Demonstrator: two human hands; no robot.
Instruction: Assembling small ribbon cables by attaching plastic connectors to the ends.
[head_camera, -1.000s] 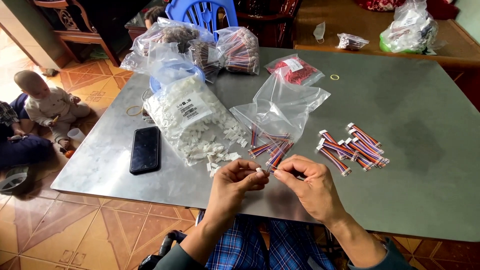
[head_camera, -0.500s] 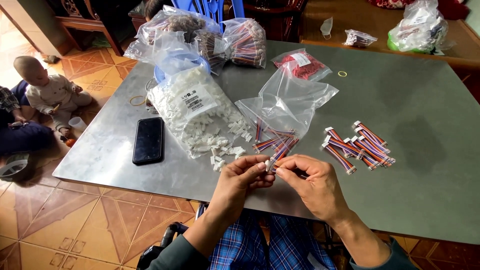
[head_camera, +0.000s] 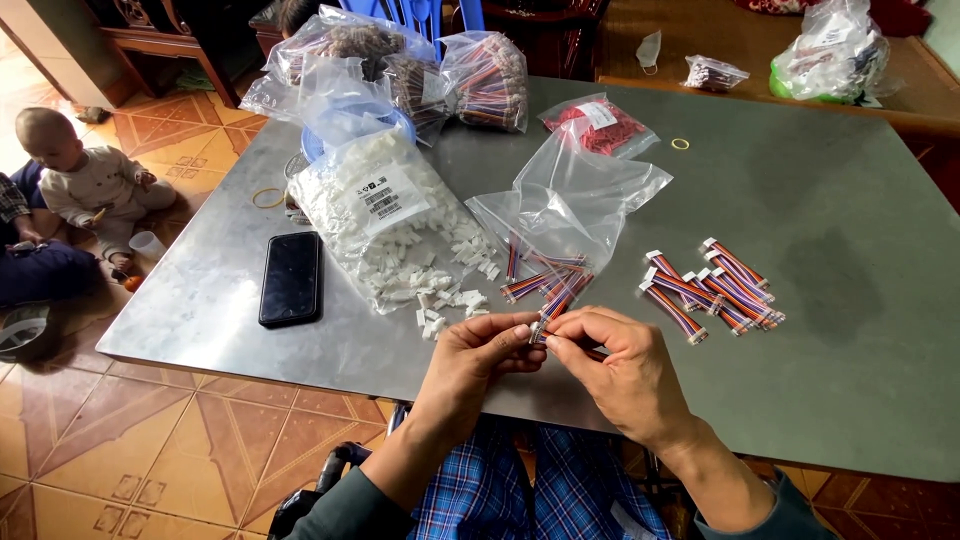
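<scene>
Fingers of both hands meet just above the near edge of the metal table (head_camera: 860, 330), and between them I hold one short bundle of coloured wires (head_camera: 541, 331). My left hand (head_camera: 475, 365) pinches a small white plug at the bundle's end between thumb and forefinger, closed on it; my right hand (head_camera: 620, 370) is closed too, thumb and forefinger nipping the wires just right of the left fingertips. The bundle is so short that most of it is hidden in the pinch, and I cannot tell exactly how the plug sits on it. Its long axis seems to run left to right, from one grip to the other, tilted a little away from me. Both hands are on it, so neither is nearer. Just beyond my fingertips lies an open clear bag (head_camera: 565, 215) with more loose wire bundles spilling from its mouth toward me. Left of that a bigger bag of white plugs (head_camera: 380, 215) has scattered some onto the table. To the right, well apart from my right hand, a row of finished wire pieces (head_camera: 710, 290) lies side by side. A black phone (head_camera: 291, 278) rests to the left.
</scene>
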